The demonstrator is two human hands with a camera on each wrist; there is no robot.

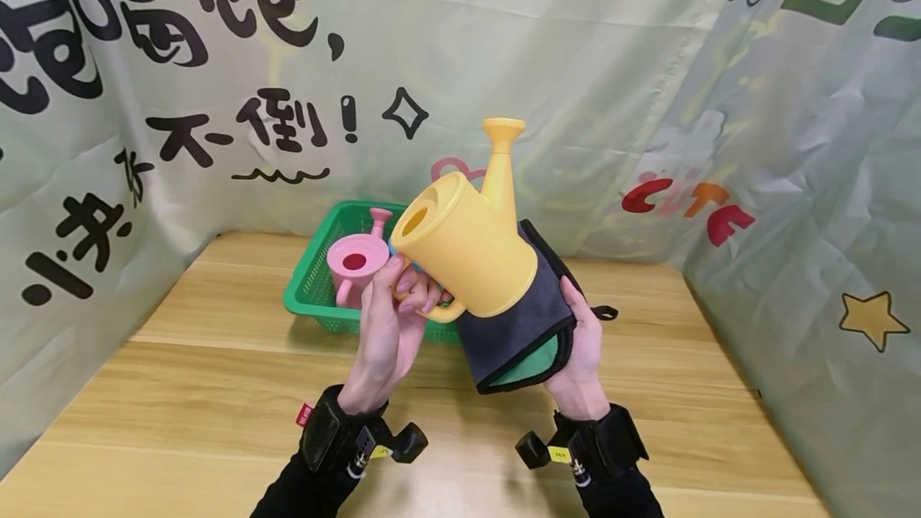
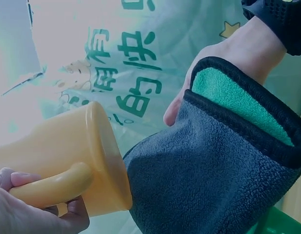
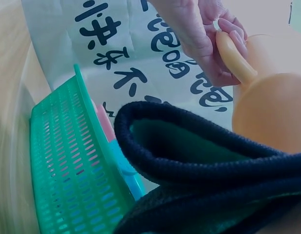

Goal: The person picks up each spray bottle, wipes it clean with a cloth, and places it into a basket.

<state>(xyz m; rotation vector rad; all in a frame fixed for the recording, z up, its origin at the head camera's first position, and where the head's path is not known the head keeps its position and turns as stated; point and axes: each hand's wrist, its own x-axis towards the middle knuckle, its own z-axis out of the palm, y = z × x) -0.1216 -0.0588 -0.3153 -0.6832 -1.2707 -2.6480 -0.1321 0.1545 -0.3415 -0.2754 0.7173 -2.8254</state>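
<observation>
A yellow toy watering can (image 1: 475, 250) is held up by its handle in my left hand (image 1: 392, 306), tilted with its spout pointing up. Curled fingers go round the handle in the left wrist view. My right hand (image 1: 581, 342) grips a folded towel (image 1: 514, 334), dark grey with a green inner side and black edging. The towel (image 2: 199, 165) lies against the base of the can (image 2: 67, 151), its grey side toward it. Most of the right hand's fingers are hidden behind the cloth.
A green perforated basket (image 1: 316, 294) stands on the wooden table (image 1: 237, 406) behind the left hand. Inside it sit a pink toy watering can (image 1: 357, 258) and something blue (image 3: 127, 165). A printed fabric sheet (image 1: 576, 46) hangs around the table's back and sides.
</observation>
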